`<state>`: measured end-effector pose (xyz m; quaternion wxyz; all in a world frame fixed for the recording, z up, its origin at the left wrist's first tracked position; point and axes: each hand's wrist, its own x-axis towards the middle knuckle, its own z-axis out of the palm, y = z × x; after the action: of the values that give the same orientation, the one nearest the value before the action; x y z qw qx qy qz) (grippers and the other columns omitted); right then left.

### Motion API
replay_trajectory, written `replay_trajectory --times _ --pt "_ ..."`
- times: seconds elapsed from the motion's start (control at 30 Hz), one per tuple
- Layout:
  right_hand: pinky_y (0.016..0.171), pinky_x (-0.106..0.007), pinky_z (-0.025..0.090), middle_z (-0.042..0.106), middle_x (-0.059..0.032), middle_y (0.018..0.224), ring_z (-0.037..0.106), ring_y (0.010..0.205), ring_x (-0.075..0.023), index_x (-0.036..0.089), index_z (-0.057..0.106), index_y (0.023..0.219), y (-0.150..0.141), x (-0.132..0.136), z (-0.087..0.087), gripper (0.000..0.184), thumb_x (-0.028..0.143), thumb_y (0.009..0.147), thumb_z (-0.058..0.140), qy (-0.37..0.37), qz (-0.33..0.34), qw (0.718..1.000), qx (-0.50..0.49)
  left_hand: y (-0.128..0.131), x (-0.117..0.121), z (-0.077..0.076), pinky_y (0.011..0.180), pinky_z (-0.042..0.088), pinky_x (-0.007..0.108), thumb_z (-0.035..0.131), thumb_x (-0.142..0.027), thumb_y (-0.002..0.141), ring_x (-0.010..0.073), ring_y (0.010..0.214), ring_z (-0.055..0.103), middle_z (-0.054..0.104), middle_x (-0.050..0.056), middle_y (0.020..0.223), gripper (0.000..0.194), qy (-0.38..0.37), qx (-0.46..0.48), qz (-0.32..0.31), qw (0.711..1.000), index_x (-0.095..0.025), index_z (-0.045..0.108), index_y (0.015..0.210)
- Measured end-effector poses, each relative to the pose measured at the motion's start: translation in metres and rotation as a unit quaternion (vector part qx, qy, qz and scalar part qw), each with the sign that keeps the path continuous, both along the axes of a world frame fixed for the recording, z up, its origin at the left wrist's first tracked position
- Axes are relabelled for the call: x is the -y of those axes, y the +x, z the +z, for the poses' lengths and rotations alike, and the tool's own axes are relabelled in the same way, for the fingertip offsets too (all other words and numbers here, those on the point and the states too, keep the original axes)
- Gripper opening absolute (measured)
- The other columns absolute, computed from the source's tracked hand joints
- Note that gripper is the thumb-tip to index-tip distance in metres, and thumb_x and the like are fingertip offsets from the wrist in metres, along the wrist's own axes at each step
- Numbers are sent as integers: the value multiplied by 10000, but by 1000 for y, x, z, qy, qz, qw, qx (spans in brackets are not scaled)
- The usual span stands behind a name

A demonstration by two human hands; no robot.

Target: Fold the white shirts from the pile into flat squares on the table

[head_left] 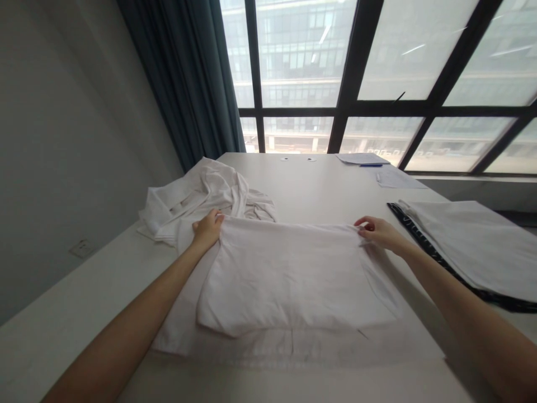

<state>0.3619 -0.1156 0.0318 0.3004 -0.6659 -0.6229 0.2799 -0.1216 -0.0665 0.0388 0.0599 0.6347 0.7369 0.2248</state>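
A white cloth (289, 280), folded over a wider white layer, spreads across a pale table (308, 193), on the wearer's side of both hands. Its long axis runs from left to right, its far edge spanning the gap between the hands; neither hand is clearly nearer. At that edge, the left hand (208, 229) has thumb and fingers closed on the left corner, and the right hand (377, 234) pinches the right corner, fingertips together on the fabric. The hands are well apart. Right of the right hand lies a folded white fabric (478, 235) on something dark-edged. Just beyond the left hand is a crumpled white garment (226, 187). Farther off, beyond the right hand, are papers (363, 159) and a blue pen (371, 165), then tall windows (302, 56).
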Motion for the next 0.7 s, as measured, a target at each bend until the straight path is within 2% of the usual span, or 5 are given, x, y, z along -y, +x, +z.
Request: replay_trajectory --times 0.13,0.23,0.33,0.53,0.7 --pt "566 -255 428 675 -6 719 571 627 -154 212 762 889 12 9 8 346 296 566 670 -39 29 999 -24 11 -5 -3 996 342 447 368 -301 930 276 1087 622 711 93 1054 288 -1 2 -16 1000 -209 605 1067" --pt "512 -250 405 676 -16 665 548 584 -152 213 782 828 22 11 7 302 373 590 686 -44 13 999 -26 15 -9 -5 997 334 458 395 -270 912 284 1112 605 704 86 1066 255 -4 -1 -15 1000 -224 607 1047" --pt "477 -255 384 686 -43 662 535 561 -152 198 776 809 23 7 -2 336 475 644 678 -12 -27 999 -26 12 -9 -4 986 339 474 421 -251 891 297 1120 592 691 86 1090 256 -2 -3 -8 1000 -240 596 1077" --pt "535 -274 451 722 -75 859 606 648 -171 180 723 1050 14 1 -22 496 496 670 669 67 -59 995 -32 3 -4 -4 963 363 475 429 -255 894 287 1050 616 690 74 978 261 5 -6 -7 1000 -242 589 1099" --pt "596 -313 502 725 -90 904 642 665 -193 184 718 1004 13 0 -23 361 395 728 620 114 -82 990 27 2 -6 -2 904 418 460 434 -201 879 274 989 629 685 71 965 263 10 -11 4 1000 -242 591 1086"
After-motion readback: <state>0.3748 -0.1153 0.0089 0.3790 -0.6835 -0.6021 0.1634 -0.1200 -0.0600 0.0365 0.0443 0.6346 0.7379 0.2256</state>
